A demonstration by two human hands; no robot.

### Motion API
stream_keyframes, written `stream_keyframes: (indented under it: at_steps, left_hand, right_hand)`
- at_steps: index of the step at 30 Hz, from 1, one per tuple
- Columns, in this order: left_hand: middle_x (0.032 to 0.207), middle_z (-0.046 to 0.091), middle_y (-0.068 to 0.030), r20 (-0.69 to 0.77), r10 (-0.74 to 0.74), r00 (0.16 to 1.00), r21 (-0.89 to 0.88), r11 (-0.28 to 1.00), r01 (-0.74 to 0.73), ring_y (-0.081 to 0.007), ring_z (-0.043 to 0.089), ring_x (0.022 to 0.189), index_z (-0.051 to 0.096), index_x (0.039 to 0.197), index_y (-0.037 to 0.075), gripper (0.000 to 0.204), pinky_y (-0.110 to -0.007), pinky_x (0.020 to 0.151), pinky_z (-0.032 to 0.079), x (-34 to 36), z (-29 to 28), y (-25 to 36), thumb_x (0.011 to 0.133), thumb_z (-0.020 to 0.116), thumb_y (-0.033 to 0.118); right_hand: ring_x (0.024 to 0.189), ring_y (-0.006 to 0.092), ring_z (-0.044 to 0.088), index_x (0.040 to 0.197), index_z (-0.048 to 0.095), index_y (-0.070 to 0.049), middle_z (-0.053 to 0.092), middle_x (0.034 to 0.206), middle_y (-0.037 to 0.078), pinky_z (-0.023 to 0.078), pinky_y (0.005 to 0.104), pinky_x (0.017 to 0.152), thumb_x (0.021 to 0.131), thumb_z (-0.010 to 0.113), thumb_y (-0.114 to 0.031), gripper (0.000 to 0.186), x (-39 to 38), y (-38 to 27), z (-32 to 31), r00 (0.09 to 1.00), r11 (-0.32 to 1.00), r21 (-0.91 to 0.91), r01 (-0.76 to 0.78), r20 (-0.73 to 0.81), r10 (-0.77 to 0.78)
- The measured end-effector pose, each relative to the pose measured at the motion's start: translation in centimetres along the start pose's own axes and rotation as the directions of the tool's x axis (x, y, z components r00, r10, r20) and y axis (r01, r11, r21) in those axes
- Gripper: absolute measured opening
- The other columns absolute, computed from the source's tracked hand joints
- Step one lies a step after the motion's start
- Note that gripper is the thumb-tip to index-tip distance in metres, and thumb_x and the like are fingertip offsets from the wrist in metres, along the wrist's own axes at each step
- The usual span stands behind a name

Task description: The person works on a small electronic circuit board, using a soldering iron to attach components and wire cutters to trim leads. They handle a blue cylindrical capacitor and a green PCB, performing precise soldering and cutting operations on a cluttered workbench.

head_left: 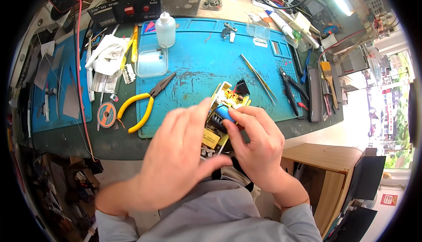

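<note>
An electronic circuit board (210, 137) in a pale housing, with yellow blocks, wires and a black part at its top, is held tilted at the bench's front edge. My right hand (259, 147) pinches a blue cylindrical component (223, 111) on it between thumb and fingers. My left hand (171, 156), slightly blurred, lies along the board's left side with fingers stretched and thumb out; whether its fingertips touch the board is unclear. Yellow-handled pliers (148, 105) lie left of the board, tweezers (259, 78) and black cutters (290, 90) to its right.
The blue mat (193, 53) carries a squeeze bottle (165, 33) and plastic tray (151, 64). Left are a solder spool (107, 114) and white wipes (107, 55); behind stands a black bench device (125, 11). A wooden cabinet (327, 167) stands below right, near a window.
</note>
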State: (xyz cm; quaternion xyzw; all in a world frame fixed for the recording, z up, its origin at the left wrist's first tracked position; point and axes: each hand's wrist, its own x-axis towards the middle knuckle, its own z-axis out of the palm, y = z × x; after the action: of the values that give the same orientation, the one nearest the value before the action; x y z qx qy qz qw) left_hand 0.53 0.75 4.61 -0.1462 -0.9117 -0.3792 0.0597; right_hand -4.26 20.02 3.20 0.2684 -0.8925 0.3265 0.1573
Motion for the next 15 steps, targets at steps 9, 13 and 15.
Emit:
stream_keyframes:
  at_steps: [9,13,15]
  left_hand:
    - [0.141,0.059,-0.0169,-0.293,-0.033,0.956,0.026,0.999,0.042,-0.0347,0.057,0.118,0.042,0.154,-0.004,0.106,-0.048,0.100,0.042,-2.7,5.0,-0.6,0.067,0.097,0.023]
    - [0.139,0.062,-0.0144,-0.328,-0.040,0.944,0.016,0.999,0.048,-0.0321,0.058,0.115,0.043,0.153,-0.003,0.104,-0.046,0.098,0.042,-2.6,5.2,-0.6,0.066,0.097,0.022]
    - [0.134,0.065,-0.0126,-0.365,-0.042,0.930,0.037,0.998,0.060,-0.0290,0.061,0.110,0.046,0.152,-0.003,0.103,-0.044,0.095,0.043,-2.7,5.5,-0.5,0.066,0.097,0.022]
  right_hand:
    - [0.085,0.0304,0.072,0.103,0.074,-0.001,0.072,0.098,0.014,0.058,0.0384,0.072,0.086,0.081,-0.001,0.019,0.9,-0.7,-1.0,0.990,0.996,-0.011,-0.089,0.107,0.090]
    - [0.085,0.0296,0.071,0.106,0.075,-0.001,0.072,0.098,0.014,0.058,0.0378,0.073,0.085,0.081,0.000,0.021,1.1,-1.0,-1.1,0.987,0.996,-0.024,-0.091,0.133,0.093]
    - [0.085,0.0293,0.072,0.107,0.075,-0.001,0.072,0.098,0.014,0.058,0.0373,0.073,0.085,0.080,0.001,0.023,1.4,-1.2,-1.3,0.982,0.994,-0.019,-0.103,0.160,0.105]
